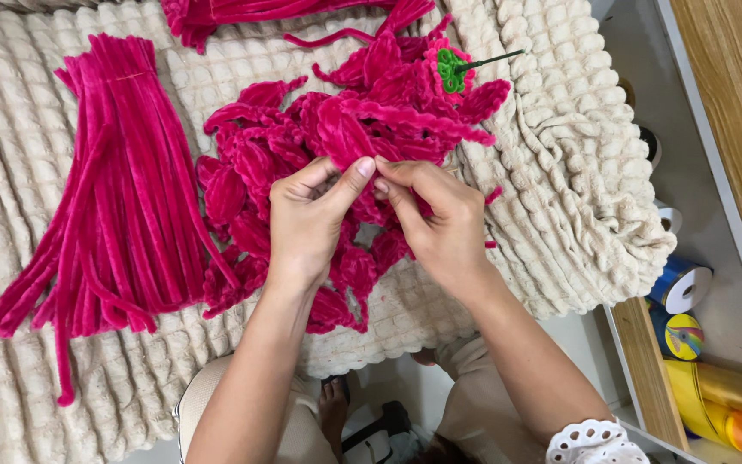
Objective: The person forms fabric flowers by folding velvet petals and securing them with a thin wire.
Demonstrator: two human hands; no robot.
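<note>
A heap of magenta chenille petals [302, 163] lies on a cream waffle-textured blanket [551, 172]. My left hand [307, 219] and my right hand [440, 219] meet above the heap, both pinching one folded magenta petal [347, 142] between thumbs and fingertips. Behind them lies a partly built magenta flower with a green centre [448, 70] on a dark wire stem [495, 58]. A thick bundle of straight magenta chenille stems [122, 189] lies to the left of the heap.
More magenta stems [242, 13] lie at the top edge. A wooden shelf unit [732, 129] at the right holds ribbon rolls: blue [680, 283], multicoloured [684, 335], yellow and orange [732, 404]. My knees and a sandalled foot [337, 404] show below the blanket's edge.
</note>
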